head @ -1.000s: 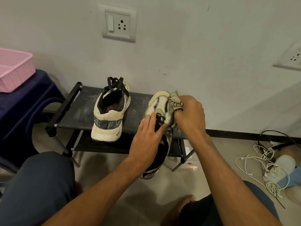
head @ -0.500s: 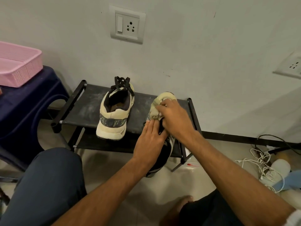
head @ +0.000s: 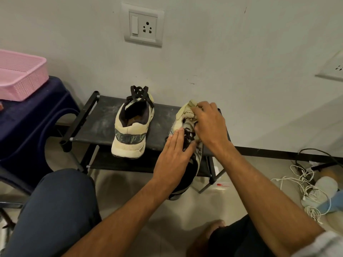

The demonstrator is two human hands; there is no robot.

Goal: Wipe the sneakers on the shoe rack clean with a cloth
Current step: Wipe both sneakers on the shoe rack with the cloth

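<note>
Faces a low black shoe rack (head: pixel 104 125) set against a white wall, its top shelf dusty. On that shelf, two cream sneakers, well apart.

Left-side sneaker (head: pixel 131 132): upright, sole flat on the shelf, heel towards the camera and just past the front edge, black laces bunched at the tongue.

Right-side sneaker (head: pixel 189 173): tilted, toe over the right end of the shelf, heel hanging past the front edge above the floor. Cannot tell whether the toe touches the shelf.

Steadies the right-side sneaker with the left hand (head: pixel 172 154): fingers straight and close together, laid flat over the black laces, thumb down the near side. Grips a yellowish cloth (head: pixel 190 106) in the right hand (head: pixel 209 127), fingers curled over it, and presses it onto the toe of the same sneaker; only a crumpled edge of the cloth shows beyond the fingertips.

Left of the rack, a dark blue plastic stool (head: pixel 27 123) with a pink basket (head: pixel 22 78) on top. Above the rack, a wall socket (head: pixel 143 25) with a switch. On the floor at right, a tangle of white cables (head: pixel 306 186). In the foreground, knees in dark trousers and both bare forearms.
</note>
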